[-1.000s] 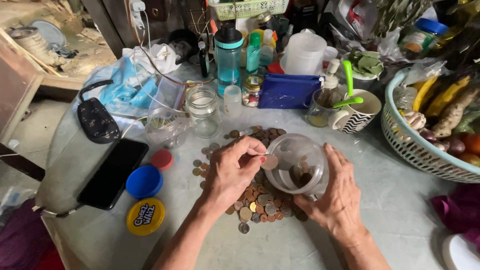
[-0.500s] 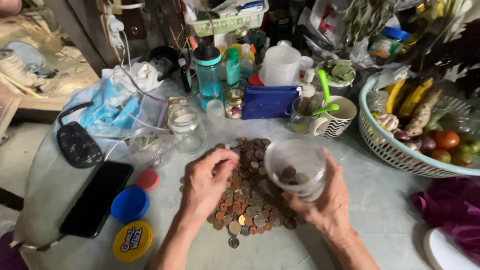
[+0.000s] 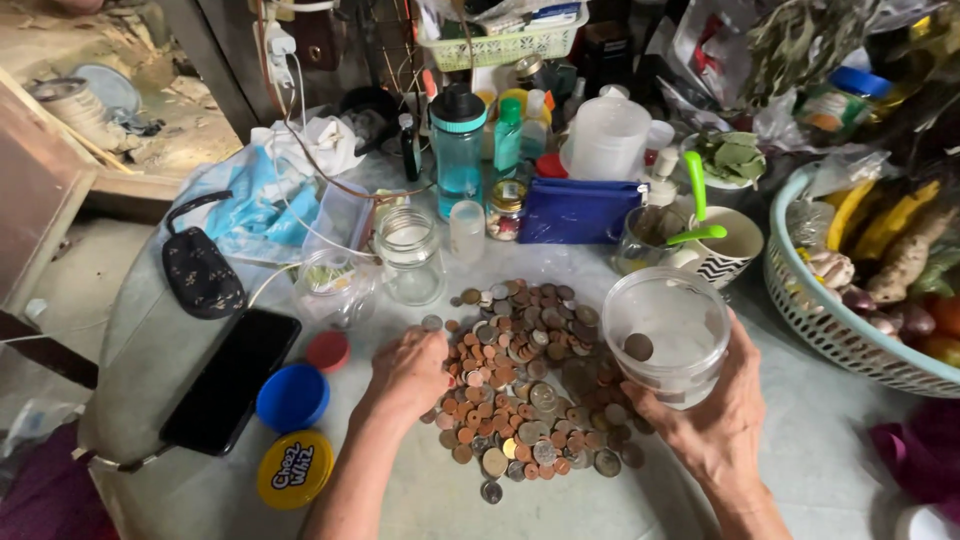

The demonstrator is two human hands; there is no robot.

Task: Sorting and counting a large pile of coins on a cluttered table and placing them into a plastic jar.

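The right hand [image 3: 725, 420] grips a clear plastic container [image 3: 667, 335] from below and behind, fingers wrapped around its far wall. The container is lifted off the table [image 3: 800, 440] and tilted, its long axis leaning toward the camera so that the open mouth points up and back at the viewer; a few coins lie inside, one brown coin [image 3: 638, 346] plainly visible against the wall. The container sits at about 3 o'clock from the coin pile [image 3: 525, 375], just beside its edge.

The left hand [image 3: 410, 365] rests knuckles up at the pile's 9 o'clock edge, fingers curled down onto the coins; whether it has pinched one cannot be told.

At 9 o'clock from that hand lie a red lid [image 3: 327, 350], a blue lid [image 3: 292, 396] and a black phone [image 3: 232, 378], with a yellow lid [image 3: 295, 468] toward 7 o'clock. At 12 o'clock stands an empty glass jar [image 3: 409, 255]. A basket [image 3: 830, 300] of vegetables lies at 2 o'clock from the container.
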